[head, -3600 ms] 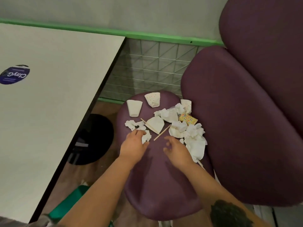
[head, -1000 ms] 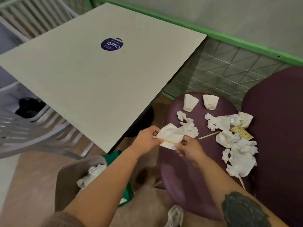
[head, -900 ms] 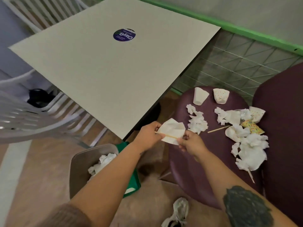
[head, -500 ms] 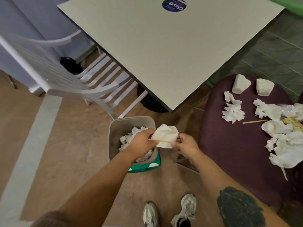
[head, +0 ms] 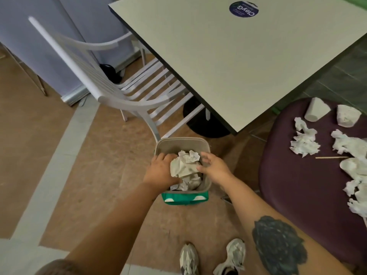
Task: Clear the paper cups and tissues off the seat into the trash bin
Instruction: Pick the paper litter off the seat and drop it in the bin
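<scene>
Trash bin (head: 182, 142): stands on the floor just off the near corner of the counter (head: 238, 62); grey walls, a green band across its near side; the opening is filled with crumpled white paper.
Left hand (head: 159, 171): over the left half of the bin opening, palm down, fingers relaxed and spread; the grip is apart and holds nothing. Its inner edge touches the crumpled tissue (head: 183, 168) lying on top of the pile.
Right hand (head: 215, 168): over the right rim of the bin, fingers loosely extended toward the same tissue; the grip is apart and holds nothing.
Crumpled tissue: lies between the two hands, on the paper already in the bin.
Seat (head: 309, 187): a purple cushion to the right of the bin, partly under the counter's corner.
Paper cups: a plain cup (head: 315, 112) and a speckled cup (head: 347, 115) lie on their sides at the far end of the seat, near each other but apart.
Tissues on the seat (head: 303, 140): one wad sits near the plain cup; more wads run along the right edge of the view.
Wooden stick (head: 330, 157): lies flat on the seat between the tissue wads.
White chair (head: 111, 90): a slatted chair, tucked at the counter, behind the bin.
Shoes (head: 212, 257): two shoes on the floor near the bottom edge.
</scene>
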Tool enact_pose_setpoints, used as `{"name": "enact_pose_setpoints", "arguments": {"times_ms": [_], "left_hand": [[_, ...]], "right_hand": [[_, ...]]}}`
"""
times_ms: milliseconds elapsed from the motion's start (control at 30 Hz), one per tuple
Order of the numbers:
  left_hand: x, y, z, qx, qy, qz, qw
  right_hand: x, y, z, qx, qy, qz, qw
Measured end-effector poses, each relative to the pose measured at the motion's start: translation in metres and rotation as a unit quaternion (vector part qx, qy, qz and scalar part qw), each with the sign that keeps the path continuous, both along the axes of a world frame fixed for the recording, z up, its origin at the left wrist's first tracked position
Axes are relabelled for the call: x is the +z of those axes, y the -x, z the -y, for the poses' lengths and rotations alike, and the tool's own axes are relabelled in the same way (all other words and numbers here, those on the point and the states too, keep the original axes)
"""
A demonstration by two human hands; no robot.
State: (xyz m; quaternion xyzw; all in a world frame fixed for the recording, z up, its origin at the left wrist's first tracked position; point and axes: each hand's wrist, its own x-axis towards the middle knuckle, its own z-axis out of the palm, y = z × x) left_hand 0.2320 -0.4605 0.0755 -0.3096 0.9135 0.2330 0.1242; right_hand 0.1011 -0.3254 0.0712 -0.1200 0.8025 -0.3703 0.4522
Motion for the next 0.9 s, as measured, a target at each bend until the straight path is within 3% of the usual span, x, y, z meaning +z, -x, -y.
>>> {"name": "enact_pose_setpoints", "arguments": {"times_ms": [433, 600, 900], "left_hand": [[0.034, 0.052, -0.040, -0.057, -0.081, -0.157, 0.983], [0.065, 0.096, -0.077, -0.117, -0.119, -0.211, 0.963], [0.099, 0.163, -0.140, -0.188, -0.134, -0.255, 0.939]], "right_hand": [[0.032, 0.018, -0.041, -0.045, 0.040, -0.069, 0.996], [0.059, 0.038, -0.076, -0.112, 0.073, -0.139, 0.981], [0.083, 0.073, -0.162, -0.231, 0.099, -0.159, 0.955]]}}
